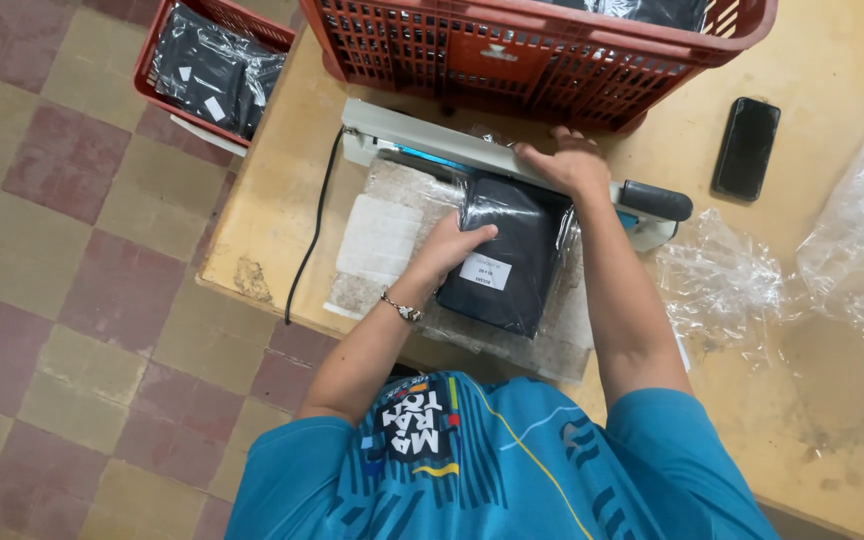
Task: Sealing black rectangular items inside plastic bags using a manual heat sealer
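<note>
My left hand [452,245] rests palm-down on the bagged black garment [512,255], fingers curled loosely together over its near-left corner, pressing rather than pinching. My right hand [570,160] lies flat on the arm of the heat sealer [472,150], fingers extended and close together, pushing down on it just short of the black handle [657,200].

The bagged black garment lies on a pale mat [382,240] near the worktop's [832,60] front edge, toward its left end. It is a flat dark rectangle in clear film with a white label [485,272] on its upper face. Its long axis runs from the front edge toward the sealer, tilted slightly; the far end, with the open film, points into the sealer and sits under the arm.

The sealer's long axis runs roughly along the worktop, crossing the garment's axis. A black cable [314,220] leaves its left end and drops over the front edge.

A red crate [552,50] stands just behind the sealer. A black phone [745,148] lies to the right, apart from the sealer. Loose clear bags [722,280] lie at the right. A second red crate [212,60] holding bagged dark items sits on the tiled floor.
</note>
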